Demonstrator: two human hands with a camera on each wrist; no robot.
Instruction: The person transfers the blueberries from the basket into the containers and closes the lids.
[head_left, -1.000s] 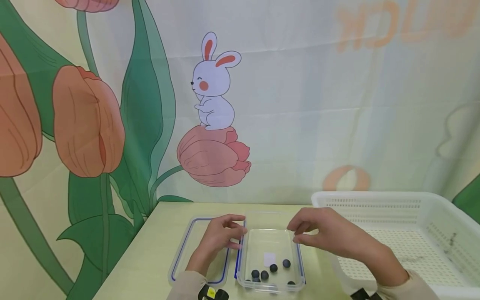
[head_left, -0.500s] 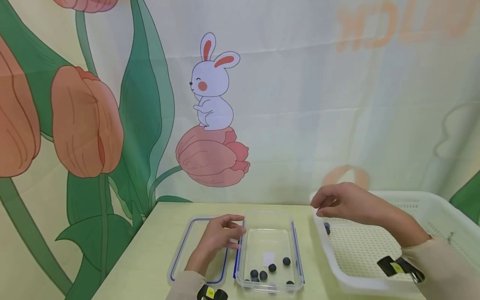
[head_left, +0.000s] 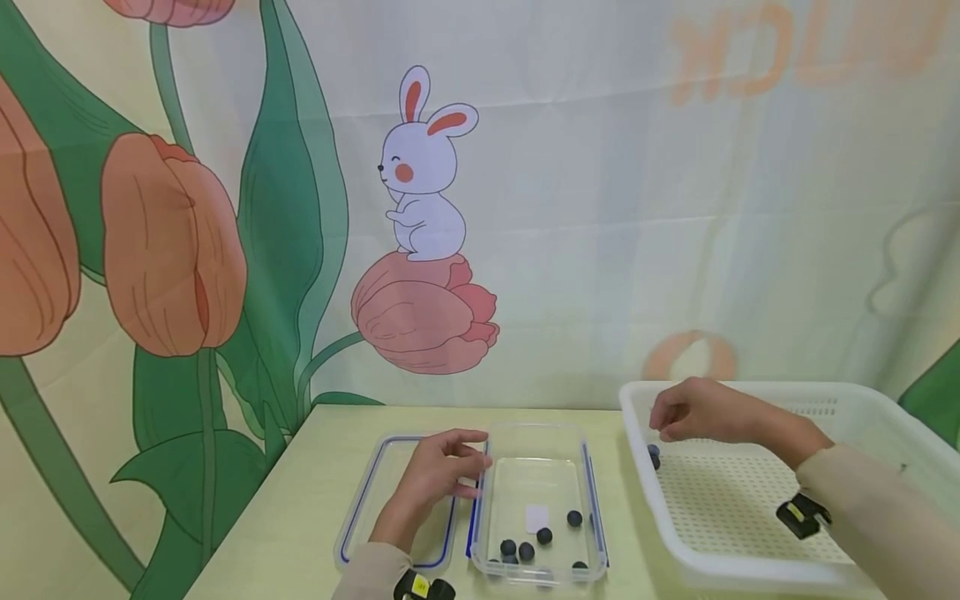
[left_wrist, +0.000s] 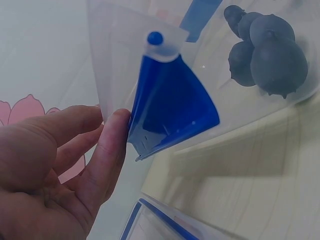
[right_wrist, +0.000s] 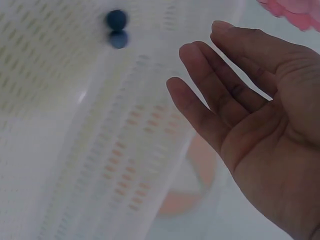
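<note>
A clear box [head_left: 536, 575] with blue latches holds several blueberries [head_left: 527, 552], gathered toward its near end. My left hand [head_left: 442, 471] stays at the box's left side, its fingertips against the corner by a blue latch [left_wrist: 175, 100]. The left wrist view shows blueberries [left_wrist: 280, 55] through the clear wall. My right hand [head_left: 705, 410] hovers inside the left end of a white basket [head_left: 750, 562]. In the right wrist view the fingers of that hand [right_wrist: 265, 110] are loosely spread and hold nothing. Two blueberries [right_wrist: 117, 22] lie in the basket, left of those fingers.
A clear lid [head_left: 367, 500] with a blue seal lies on the table [head_left: 285, 508] left of the box, partly behind my left forearm. The basket's tall rim stands right of the box. A printed curtain [head_left: 562, 250] hangs behind the table.
My right hand has moved from the box's right rim to above the basket, then slightly lower and further right. My left hand has stayed at the box.
</note>
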